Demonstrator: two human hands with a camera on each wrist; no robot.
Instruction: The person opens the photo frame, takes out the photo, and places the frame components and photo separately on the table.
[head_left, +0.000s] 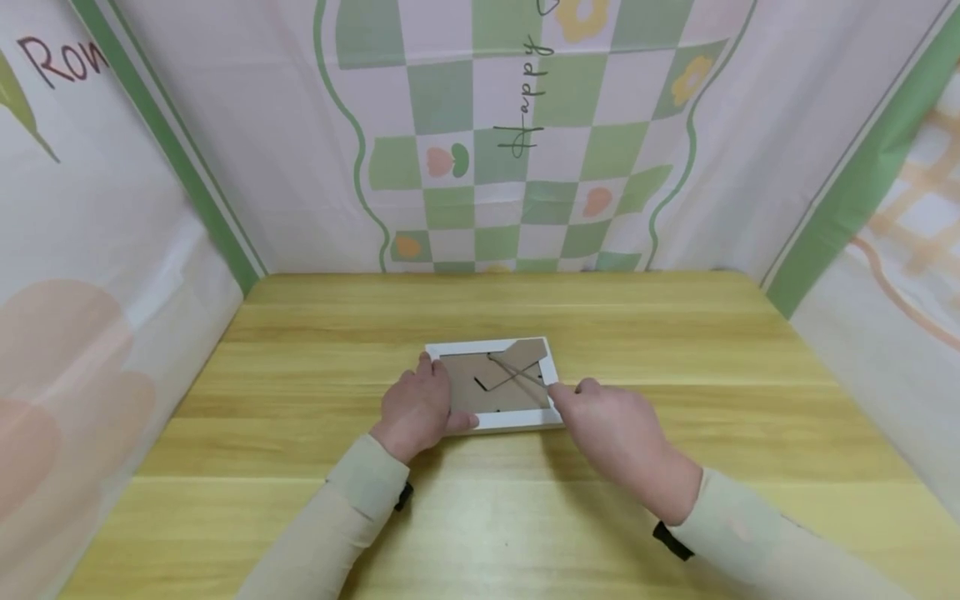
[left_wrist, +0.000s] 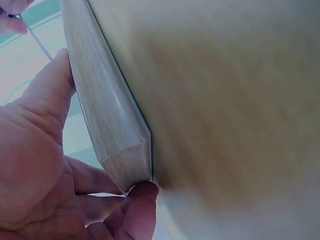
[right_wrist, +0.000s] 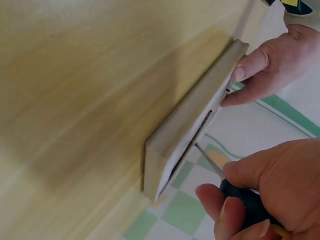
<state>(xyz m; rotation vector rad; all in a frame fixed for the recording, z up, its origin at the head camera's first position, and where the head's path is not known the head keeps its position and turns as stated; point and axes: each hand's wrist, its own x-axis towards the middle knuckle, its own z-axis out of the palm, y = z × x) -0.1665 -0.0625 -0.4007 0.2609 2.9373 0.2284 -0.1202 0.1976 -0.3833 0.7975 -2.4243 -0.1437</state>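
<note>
A white-edged frame [head_left: 517, 417] with a brown backing board [head_left: 465, 375] lies back side up on the wooden table. My left hand [head_left: 420, 404] grips its left end, thumb along the near edge; the left wrist view shows the hand [left_wrist: 40, 150] around a corner of the frame [left_wrist: 107, 115]. In my right hand [head_left: 611, 429] is a screwdriver, whose dark handle [right_wrist: 245, 200] the fingers wrap in the right wrist view. Its thin metal shaft [right_wrist: 210, 161] reaches to the frame's back. A cut corner of the board [head_left: 528, 348] overlaps the far right of the frame.
The wooden table [head_left: 487, 517] extends around the frame on all sides. Behind it hangs a green-and-white checked cloth [head_left: 555, 200], with printed cloth walls at left [head_left: 97, 250] and right [head_left: 885, 317]. Dark bands show at both sleeve cuffs.
</note>
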